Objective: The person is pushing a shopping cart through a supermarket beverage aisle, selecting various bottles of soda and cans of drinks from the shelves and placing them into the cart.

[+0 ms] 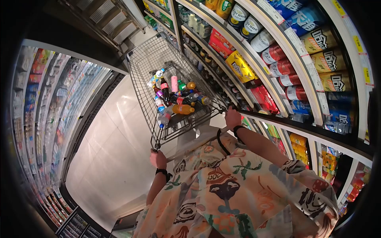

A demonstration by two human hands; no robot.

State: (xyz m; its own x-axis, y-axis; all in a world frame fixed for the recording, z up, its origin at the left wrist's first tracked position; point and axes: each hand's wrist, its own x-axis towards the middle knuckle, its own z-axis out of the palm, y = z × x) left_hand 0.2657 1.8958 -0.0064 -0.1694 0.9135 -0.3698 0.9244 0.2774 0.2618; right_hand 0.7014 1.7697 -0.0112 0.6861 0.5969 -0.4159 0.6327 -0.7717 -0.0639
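A wire shopping cart (139, 91) stands in front of me, with several drink bottles and cans lying in its basket. Among them are an orange bottle (183, 109), a pink can (174, 83) and a dark bottle with a red label (164, 88). My left hand (158, 159) is closed around the left end of the cart's handle, below the basket corner. On the right end of the same handle, my right hand (232, 118) is wrapped round the bar. Each wrist has a dark band.
Shelves of cans and packs (278, 65) rise close along the right side of the cart. At the left is a long chiller of bottles (53, 99). Pale floor (111, 146) lies between chiller and cart. Steps or slatted racks (113, 23) stand at the upper left.
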